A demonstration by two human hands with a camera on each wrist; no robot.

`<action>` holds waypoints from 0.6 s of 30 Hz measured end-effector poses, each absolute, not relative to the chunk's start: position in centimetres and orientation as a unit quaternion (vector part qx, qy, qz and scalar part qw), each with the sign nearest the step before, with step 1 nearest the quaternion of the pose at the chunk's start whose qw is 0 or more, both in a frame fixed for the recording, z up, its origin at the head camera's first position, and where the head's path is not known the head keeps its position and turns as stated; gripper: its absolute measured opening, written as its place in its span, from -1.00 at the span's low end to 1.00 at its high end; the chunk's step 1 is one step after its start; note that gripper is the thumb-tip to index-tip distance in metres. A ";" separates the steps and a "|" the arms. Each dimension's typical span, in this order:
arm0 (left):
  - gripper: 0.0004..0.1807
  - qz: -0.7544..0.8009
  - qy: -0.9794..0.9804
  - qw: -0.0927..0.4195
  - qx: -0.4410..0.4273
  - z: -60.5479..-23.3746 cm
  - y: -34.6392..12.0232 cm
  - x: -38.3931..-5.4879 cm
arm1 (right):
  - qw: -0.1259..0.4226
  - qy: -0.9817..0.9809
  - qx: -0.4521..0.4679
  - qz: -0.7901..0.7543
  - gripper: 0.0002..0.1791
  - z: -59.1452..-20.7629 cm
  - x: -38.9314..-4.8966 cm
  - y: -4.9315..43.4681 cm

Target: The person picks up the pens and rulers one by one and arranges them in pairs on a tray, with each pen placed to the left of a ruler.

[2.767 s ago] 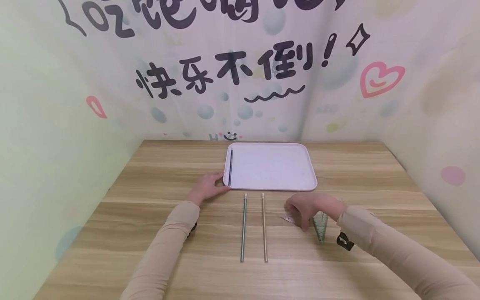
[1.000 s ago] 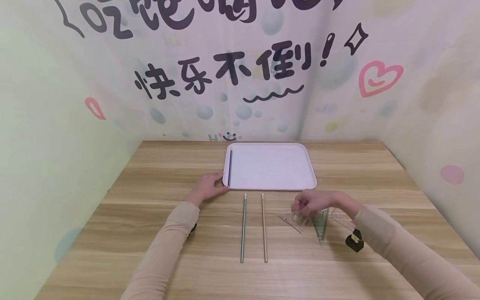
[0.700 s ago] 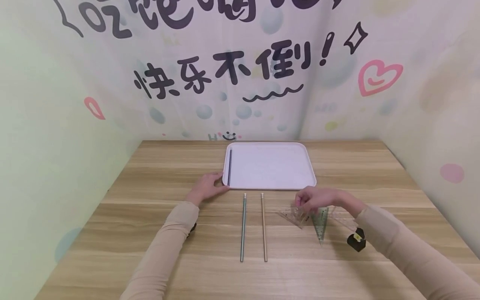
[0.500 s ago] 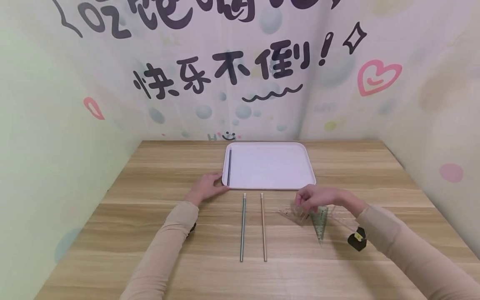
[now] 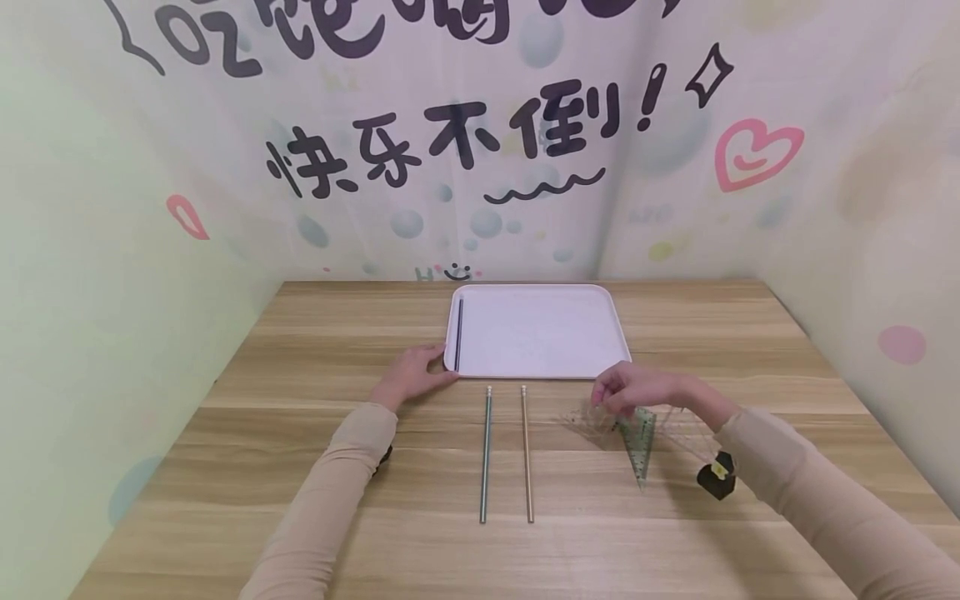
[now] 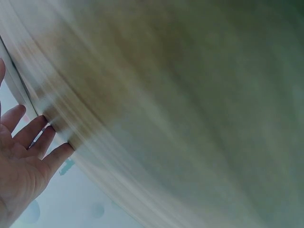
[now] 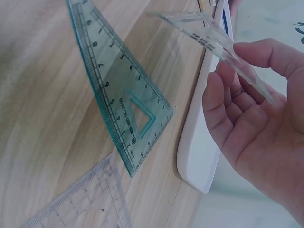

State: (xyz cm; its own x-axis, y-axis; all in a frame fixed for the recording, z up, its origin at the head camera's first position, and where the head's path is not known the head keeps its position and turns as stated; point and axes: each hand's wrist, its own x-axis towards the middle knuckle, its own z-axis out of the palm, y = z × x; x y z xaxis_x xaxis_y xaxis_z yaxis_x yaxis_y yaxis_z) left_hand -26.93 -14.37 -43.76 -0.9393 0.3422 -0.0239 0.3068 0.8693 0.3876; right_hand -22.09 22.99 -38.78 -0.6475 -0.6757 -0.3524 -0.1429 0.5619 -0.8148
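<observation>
My right hand (image 5: 633, 390) pinches a clear set square (image 7: 223, 50) between thumb and fingers, tilted above the table just in front of the tray's right corner. Beneath and beside that hand lies a green set square (image 7: 123, 95). Another clear ruler (image 7: 90, 199) is partly in view by it, close to the right wrist. My left hand (image 5: 411, 377) rests at the left front corner of the white tray (image 5: 540, 333), its extended fingers and thumb touching the rim. Inside the tray, a dark pencil (image 5: 460, 333) lies along the left side.
In front of the tray, a teal pencil (image 5: 486, 454) and a gold pencil (image 5: 528, 454) lie side by side, eraser ends toward the tray. The wood-grain table (image 5: 337, 517) meets a printed curtain (image 5: 525, 233) behind.
My right hand has taken up the clear set square and raised it slightly toward the tray, uncovering more of the green one. My left hand stays at the tray corner.
</observation>
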 end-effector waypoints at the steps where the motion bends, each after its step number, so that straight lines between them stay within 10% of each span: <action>1: -0.23 0.192 0.966 0.046 0.168 -43.7 -14.4 -26.9 | 0.335 0.817 -0.250 -0.396 -0.76 -38.8 -22.1 23.0; 18: -0.23 0.183 0.966 0.044 0.174 -43.5 -14.3 -26.7 | 0.276 0.822 -0.207 -0.453 -0.73 -38.9 -22.6 23.8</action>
State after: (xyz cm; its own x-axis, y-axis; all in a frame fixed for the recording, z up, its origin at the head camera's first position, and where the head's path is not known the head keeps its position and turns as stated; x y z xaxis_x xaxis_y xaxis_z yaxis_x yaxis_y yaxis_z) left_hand -26.72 -14.30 -43.50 -0.9355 0.3528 -0.0204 0.3209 0.8720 0.3696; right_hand -22.61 23.78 -38.88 -0.7612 -0.5912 -0.2666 -0.0908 0.5042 -0.8588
